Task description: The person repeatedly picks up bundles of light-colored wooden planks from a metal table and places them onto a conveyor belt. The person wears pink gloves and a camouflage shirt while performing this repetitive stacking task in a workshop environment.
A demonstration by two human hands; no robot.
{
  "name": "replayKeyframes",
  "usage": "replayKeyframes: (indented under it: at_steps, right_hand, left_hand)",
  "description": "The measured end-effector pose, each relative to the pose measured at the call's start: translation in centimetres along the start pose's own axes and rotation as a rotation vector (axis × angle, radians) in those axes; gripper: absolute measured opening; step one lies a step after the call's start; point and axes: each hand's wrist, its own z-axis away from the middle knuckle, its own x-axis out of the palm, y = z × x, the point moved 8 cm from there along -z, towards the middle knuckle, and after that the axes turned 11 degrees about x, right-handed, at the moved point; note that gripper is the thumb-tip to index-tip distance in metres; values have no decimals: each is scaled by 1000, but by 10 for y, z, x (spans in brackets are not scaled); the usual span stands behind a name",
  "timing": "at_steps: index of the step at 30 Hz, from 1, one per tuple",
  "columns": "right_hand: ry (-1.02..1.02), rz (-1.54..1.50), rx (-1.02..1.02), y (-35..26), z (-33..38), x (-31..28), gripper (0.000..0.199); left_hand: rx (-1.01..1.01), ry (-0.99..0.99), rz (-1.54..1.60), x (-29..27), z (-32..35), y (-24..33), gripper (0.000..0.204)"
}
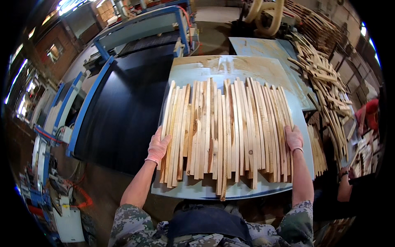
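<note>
Several thin pale wooden slats (pixel 224 131) lie side by side in a flat row on a light blue-grey board (pixel 193 191) in front of me. My left hand (pixel 157 147), in a pink knit glove, presses flat against the row's left edge. My right hand (pixel 293 138), gloved the same way, presses against the right edge. Both hands squeeze the row from the sides, fingers extended along the outer slats. The slat ends nearest me are uneven.
A wide black conveyor belt (pixel 123 107) with blue frame runs on the left. A heap of loose wood strips (pixel 325 86) lies on the right, beside another person in red (pixel 368 115). A yellow hose (pixel 267 16) hangs at the back.
</note>
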Motion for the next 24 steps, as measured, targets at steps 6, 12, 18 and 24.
replayKeyframes:
  at_steps: [6,12,18,24]
  right_hand:
    - [-268,-165,127,40,-29,5,73]
    - [-34,149,53,21,-22,6,89]
    - [-117,7,160,41,-25,19,87]
    - [-202,-151,83,36,-15,17,72]
  left_hand:
    - [-4,-76,-91,-11,5,41,86]
    - [28,29,59,-3,19,52,87]
    - [14,63,89,-14,7,59,90]
    - [48,83,28,-25,5,78,90]
